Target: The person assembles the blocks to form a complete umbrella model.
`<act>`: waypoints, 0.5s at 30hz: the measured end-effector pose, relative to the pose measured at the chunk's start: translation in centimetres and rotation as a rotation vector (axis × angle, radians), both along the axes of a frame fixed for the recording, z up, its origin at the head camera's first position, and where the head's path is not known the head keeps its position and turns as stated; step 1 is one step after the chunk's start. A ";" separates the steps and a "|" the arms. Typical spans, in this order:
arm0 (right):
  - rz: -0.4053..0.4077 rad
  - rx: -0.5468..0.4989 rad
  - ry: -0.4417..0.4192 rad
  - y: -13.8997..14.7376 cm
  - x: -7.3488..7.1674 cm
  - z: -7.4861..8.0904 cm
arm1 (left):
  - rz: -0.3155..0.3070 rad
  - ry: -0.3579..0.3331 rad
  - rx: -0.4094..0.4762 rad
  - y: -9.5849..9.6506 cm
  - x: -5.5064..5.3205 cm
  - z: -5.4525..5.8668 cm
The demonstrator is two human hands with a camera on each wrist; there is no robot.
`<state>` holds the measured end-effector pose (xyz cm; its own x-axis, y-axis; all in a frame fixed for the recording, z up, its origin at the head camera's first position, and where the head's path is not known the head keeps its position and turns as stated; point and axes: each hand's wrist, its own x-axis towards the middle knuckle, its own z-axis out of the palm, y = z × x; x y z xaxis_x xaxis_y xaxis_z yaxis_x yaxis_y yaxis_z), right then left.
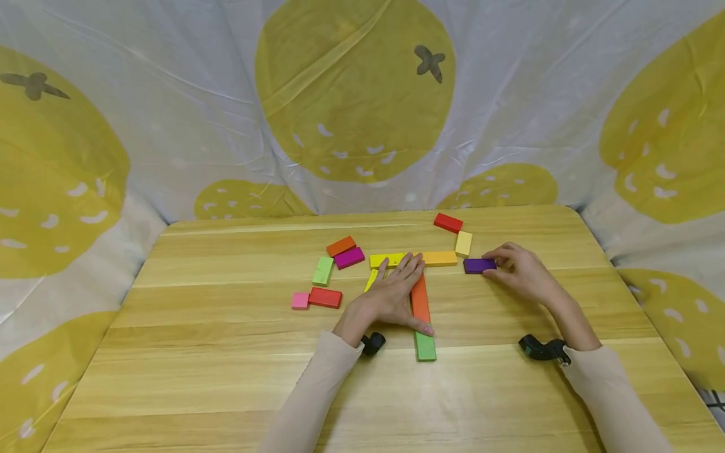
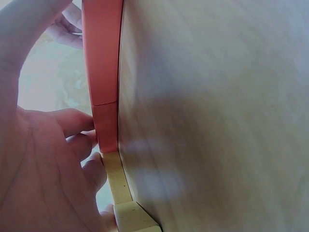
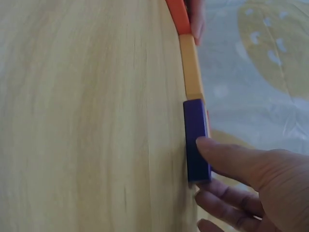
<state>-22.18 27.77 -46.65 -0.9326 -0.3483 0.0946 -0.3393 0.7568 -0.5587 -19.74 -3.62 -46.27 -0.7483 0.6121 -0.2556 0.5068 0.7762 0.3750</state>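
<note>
My right hand (image 1: pixel 523 270) pinches the right end of a purple rectangular block (image 1: pixel 474 267) between thumb and fingers; the block lies on the table. In the right wrist view, the thumb presses on the side of the purple block (image 3: pixel 195 130). My left hand (image 1: pixel 387 299) lies with spread, fairly straight fingers over a row of blocks. Beneath and around it are a yellow block (image 1: pixel 376 260), a yellow-orange block (image 1: pixel 440 258) and an orange-red strip (image 1: pixel 420 305). A green block (image 1: pixel 425 348) continues that strip towards me, by the left thumb. The hand partly hides another yellow block (image 1: pixel 370 280).
Left of the row lie loose blocks: orange (image 1: pixel 341 246), magenta (image 1: pixel 349 258), light green (image 1: pixel 323 271), red (image 1: pixel 325 297) and pink (image 1: pixel 300 301). Behind the purple block are a red block (image 1: pixel 448 223) and a cream block (image 1: pixel 463 244). A patterned curtain (image 1: pixel 215 126) hangs behind the wooden table (image 1: pixel 198 352).
</note>
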 end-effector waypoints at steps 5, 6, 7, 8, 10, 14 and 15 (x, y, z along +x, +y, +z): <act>0.032 -0.012 -0.006 0.6 -0.2 -0.2 | 0.000 0.003 0.002 0.0 0.0 0.0; 0.047 -0.013 -0.008 0.7 -0.2 -0.2 | 0.000 0.003 0.001 -0.1 0.0 0.0; 0.064 -0.013 -0.010 0.8 -0.3 -0.2 | 0.000 0.003 0.000 -0.1 0.0 0.0; 0.079 -0.012 -0.009 0.9 -0.3 -0.2 | 0.000 0.002 0.000 -0.1 0.0 0.0; 0.113 -0.013 -0.010 1.1 -0.3 -0.1 | 0.000 0.000 -0.001 -0.1 0.0 0.0; 0.158 -0.036 0.009 1.4 -0.6 0.5 | -0.002 -0.001 0.001 -0.1 0.1 0.0; 0.163 -0.044 0.022 1.4 -0.8 0.7 | -0.002 0.001 -0.001 -0.1 0.1 0.0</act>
